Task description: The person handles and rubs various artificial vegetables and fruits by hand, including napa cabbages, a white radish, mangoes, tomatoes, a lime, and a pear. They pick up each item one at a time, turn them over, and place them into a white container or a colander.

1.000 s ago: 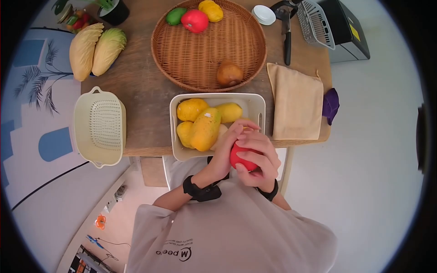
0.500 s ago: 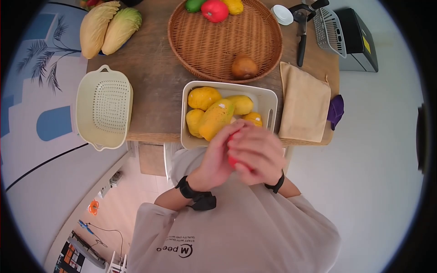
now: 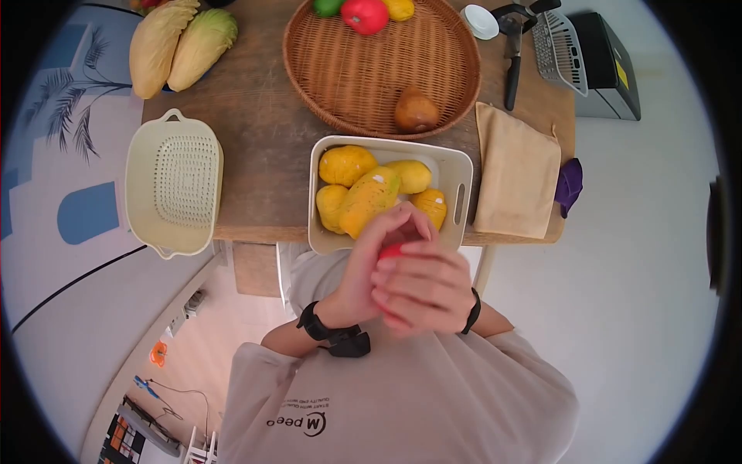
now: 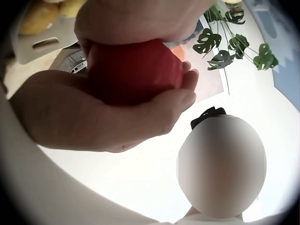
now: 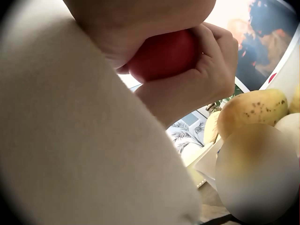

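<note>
A round red fruit is cupped between both hands in front of the shirt, just past the near edge of the white bin. The left hand grips it from the left. Fingers of the right hand curl over its front and hide most of it. Both wrist views show the fruit, smooth and red in the left wrist view and in the right wrist view, squeezed between the palms. Several yellow fruits lie in the bin beyond the hands.
Behind the bin stands a round wicker tray with a brown fruit and a red one. A pale strainer basket is at left, cabbages behind it. To the right are a cloth bag and a knife.
The right hand has turned and slid over the front of the red fruit, covering more of it. Both hands stay around it. The head view has shifted, so the table sits higher in it.
</note>
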`<state>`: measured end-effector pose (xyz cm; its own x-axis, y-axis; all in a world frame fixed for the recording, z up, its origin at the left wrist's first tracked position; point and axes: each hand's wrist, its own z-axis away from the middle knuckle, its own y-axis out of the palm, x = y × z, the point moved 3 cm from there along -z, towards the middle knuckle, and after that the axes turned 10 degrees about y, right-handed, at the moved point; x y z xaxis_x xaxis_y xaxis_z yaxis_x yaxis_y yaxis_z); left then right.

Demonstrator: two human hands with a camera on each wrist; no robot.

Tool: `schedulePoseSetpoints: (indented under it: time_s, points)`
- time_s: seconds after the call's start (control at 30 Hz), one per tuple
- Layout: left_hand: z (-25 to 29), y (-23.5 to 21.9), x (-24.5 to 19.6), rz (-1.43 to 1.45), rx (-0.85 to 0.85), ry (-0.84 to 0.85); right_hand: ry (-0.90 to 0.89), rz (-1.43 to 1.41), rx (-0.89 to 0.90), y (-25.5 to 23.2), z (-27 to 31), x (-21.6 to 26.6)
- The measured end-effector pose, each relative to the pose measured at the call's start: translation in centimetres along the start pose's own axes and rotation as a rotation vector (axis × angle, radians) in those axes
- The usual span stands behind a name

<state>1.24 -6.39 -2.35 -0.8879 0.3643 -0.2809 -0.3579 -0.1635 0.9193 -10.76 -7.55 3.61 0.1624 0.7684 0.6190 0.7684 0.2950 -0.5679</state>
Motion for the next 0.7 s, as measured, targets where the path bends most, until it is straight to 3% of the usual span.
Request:
schedulePoseSetpoints:
  time_s: [0.07, 0.1, 0.13, 0.2, 0.27, 0.3, 0.37, 0.4, 0.43, 0.5, 0.6, 0.7]
  points:
    - [0.9, 1.9, 0.4, -0.150, -0.276, 0.123, 0.130, 0.004, -0.166, -0.2, -1.0, -1.1]
    - [0.7, 0.9, 1.5, 0.066, -0.312, 0.071, 0.213, -0.027, -0.239, -0.2, -0.9, -1.6]
    - [0.6, 0.8, 1.4, -0.006, -0.263, 0.073, 0.299, -0.057, -0.313, -0.3, -0.8, -1.9]
    - [0.4, 0.4, 0.7, -0.153, -0.158, 0.070, 0.153, 0.009, -0.110, 0.0, -0.3, -0.7]
    - [-0.2, -0.3, 0.0, -0.081, 0.031, 0.027, -0.041, 0.076, 0.061, 1.0, 1.4, 0.9]
    - [-0.4, -0.4, -0.2, -0.042, 0.126, 0.003, -0.032, 0.050, 0.050, 1.1, 2.0, 1.2]
    - [0.5, 1.6, -0.5, -0.396, -0.038, 0.199, 0.021, 0.075, -0.060, -0.1, 1.0, -0.9]
    - [0.5, 2.1, -0.2, -0.406, -0.127, 0.214, 0.045, 0.086, -0.114, -0.8, 0.4, -1.5]
    - [0.6, 2.7, 0.1, -0.415, -0.215, 0.229, 0.267, 0.033, -0.196, -1.5, -0.3, -1.5]
    - [0.2, 2.6, 1.3, -0.094, -0.402, 0.090, 0.205, 0.013, -0.205, -1.2, -0.2, -1.3]
    - [0.1, -0.4, 1.4, -0.099, -0.055, -0.005, -0.041, 0.133, -0.085, 0.2, 1.7, 0.4]
    - [-0.2, -1.2, 1.4, -0.136, 0.139, 0.055, 0.054, 0.097, -0.124, 0.5, 2.6, 0.0]
